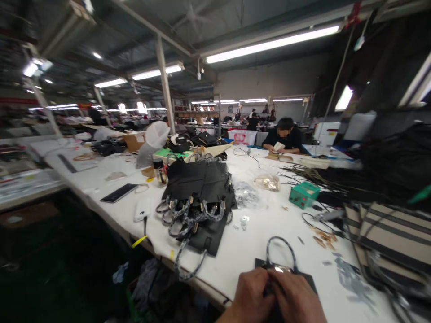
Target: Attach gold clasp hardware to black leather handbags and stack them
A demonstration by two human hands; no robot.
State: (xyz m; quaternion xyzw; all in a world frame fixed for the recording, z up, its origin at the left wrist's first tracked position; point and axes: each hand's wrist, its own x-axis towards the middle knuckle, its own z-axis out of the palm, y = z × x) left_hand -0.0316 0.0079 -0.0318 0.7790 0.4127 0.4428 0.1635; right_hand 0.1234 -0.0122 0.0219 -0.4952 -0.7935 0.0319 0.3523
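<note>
At the near edge of the white table, my left hand (252,294) and my right hand (298,297) are pressed close together over a black bag panel (307,280). The fingers of both are closed on it, with the fingertips partly hidden. A looped handle (282,237), wrapped in clear film, stands up from the panel's far side. Shiny metal (282,269) shows at its base, just beyond my fingers. To the left lies a pile of similar black panels (198,179), their wrapped handles (182,220) hanging toward me.
A green box (304,194) with a cable sits to the right, near striped panels (393,237) and tan pieces (325,237). Clear plastic scraps (353,278) lie nearby. A phone (119,193) and a white device (142,210) rest at left. Another person (286,137) sits across the table.
</note>
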